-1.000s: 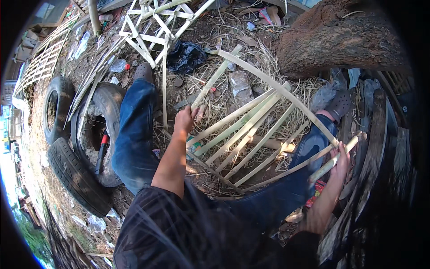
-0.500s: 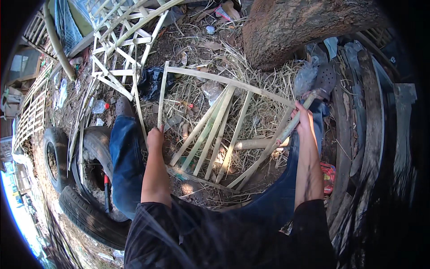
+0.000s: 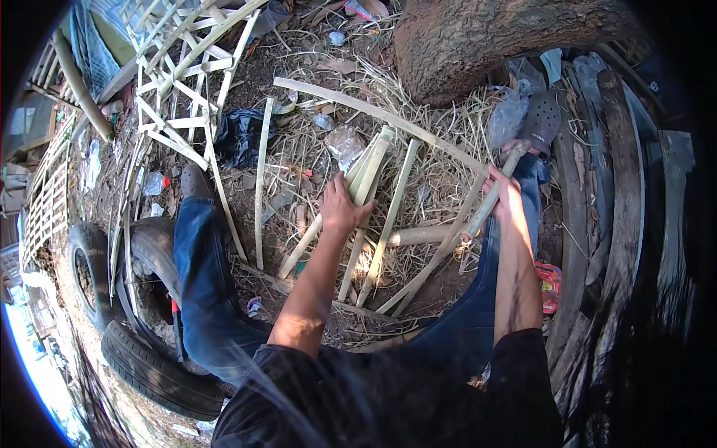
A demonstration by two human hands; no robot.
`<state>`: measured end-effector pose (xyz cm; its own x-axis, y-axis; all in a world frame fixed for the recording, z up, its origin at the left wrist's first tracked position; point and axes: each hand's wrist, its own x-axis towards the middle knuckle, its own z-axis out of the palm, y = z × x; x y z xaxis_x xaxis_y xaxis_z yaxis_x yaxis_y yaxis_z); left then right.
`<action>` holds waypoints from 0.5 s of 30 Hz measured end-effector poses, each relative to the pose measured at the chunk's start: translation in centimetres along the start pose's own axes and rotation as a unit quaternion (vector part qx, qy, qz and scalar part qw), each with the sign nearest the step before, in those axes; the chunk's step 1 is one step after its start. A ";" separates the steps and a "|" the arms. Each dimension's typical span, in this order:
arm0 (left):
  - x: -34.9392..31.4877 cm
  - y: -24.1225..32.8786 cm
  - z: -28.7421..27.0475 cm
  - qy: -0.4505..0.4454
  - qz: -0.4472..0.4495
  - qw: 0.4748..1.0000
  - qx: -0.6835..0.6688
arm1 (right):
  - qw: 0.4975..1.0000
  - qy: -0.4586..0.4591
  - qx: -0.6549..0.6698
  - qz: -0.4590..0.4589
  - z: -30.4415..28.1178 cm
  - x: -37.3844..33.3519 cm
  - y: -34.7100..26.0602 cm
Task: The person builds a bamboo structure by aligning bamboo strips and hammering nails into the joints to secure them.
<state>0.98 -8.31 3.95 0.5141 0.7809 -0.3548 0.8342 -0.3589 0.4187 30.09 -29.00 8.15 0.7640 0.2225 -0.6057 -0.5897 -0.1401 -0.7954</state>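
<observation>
My left hand [image 3: 346, 207] lies over a fan of split bamboo strips [image 3: 375, 160], fingers and thumb spread and touching them. My right hand [image 3: 506, 193] is closed around a bamboo stick [image 3: 485, 209] slanting from beside the right shoe toward the middle. A long bamboo strip [image 3: 381, 113] runs from the upper left to my right hand; whether the fingers also pinch its end is hidden. One loose strip [image 3: 263, 187] lies apart on the left, and another strip [image 3: 388, 224] lies right of my left hand.
A tree trunk [image 3: 448, 60] rises at the far side. A bamboo lattice [image 3: 179, 82] stands at the upper left, old tyres [image 3: 160, 373] at the lower left. Wooden planks [image 3: 624, 209] line the right. Straw, plastic litter and a thick bamboo piece [image 3: 418, 236] lie between my legs.
My left hand has let go of the strip at the left, which now lies on the ground, and has moved right onto the fanned strips. My right hand keeps its hold.
</observation>
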 end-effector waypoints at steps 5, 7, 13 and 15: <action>0.7 -0.9 -0.6 0.055 0.010 0.998 -0.031 | 1.000 -0.010 0.010 0.001 -0.2 -0.8 -0.8; 1.2 -2.1 -0.7 0.073 0.019 0.997 -0.023 | 0.999 -0.020 0.032 0.006 1.2 -1.2 -1.1; 2.3 -2.1 -0.4 0.130 -0.003 0.991 -0.012 | 0.999 -0.039 0.000 0.026 1.9 1.6 -1.6; 2.5 -2.3 -0.3 0.145 -0.024 0.989 -0.005 | 0.999 -0.043 -0.016 0.028 2.4 2.4 -1.4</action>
<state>0.31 -5.35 2.35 0.3934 0.9113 -0.1215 0.8540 -0.3133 0.4153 32.12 -25.92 7.86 0.7038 0.2947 -0.6464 -0.6216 -0.1850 -0.7612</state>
